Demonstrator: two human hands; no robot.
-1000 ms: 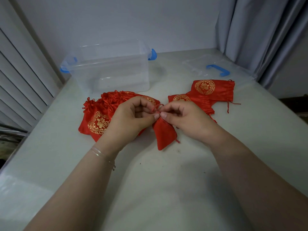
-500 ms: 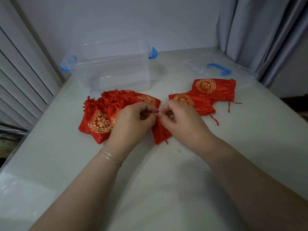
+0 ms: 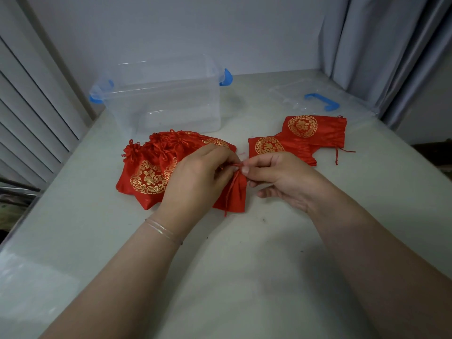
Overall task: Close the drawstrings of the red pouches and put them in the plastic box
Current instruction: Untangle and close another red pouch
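A red pouch (image 3: 235, 195) hangs between my hands at the table's middle, its neck gathered. My left hand (image 3: 195, 177) pinches the pouch's neck and drawstring. My right hand (image 3: 276, 177) pinches the drawstring from the other side, its lower fingers spread. A pile of closed red pouches (image 3: 151, 165) with gold emblems lies to the left, partly under my left hand. Two flat open pouches (image 3: 303, 133) lie to the right. The clear plastic box (image 3: 161, 99) with blue latches stands behind the pile; I see no pouch inside.
The box's clear lid (image 3: 315, 99) with a blue handle lies at the back right. Grey curtains (image 3: 381, 50) hang at the right, slatted blinds (image 3: 31, 113) at the left. The table's left edge runs close to the pile.
The pouch's neck has been drawn tighter between my hands. My right hand's lower fingers have opened out. The pouch has shifted slightly toward me.
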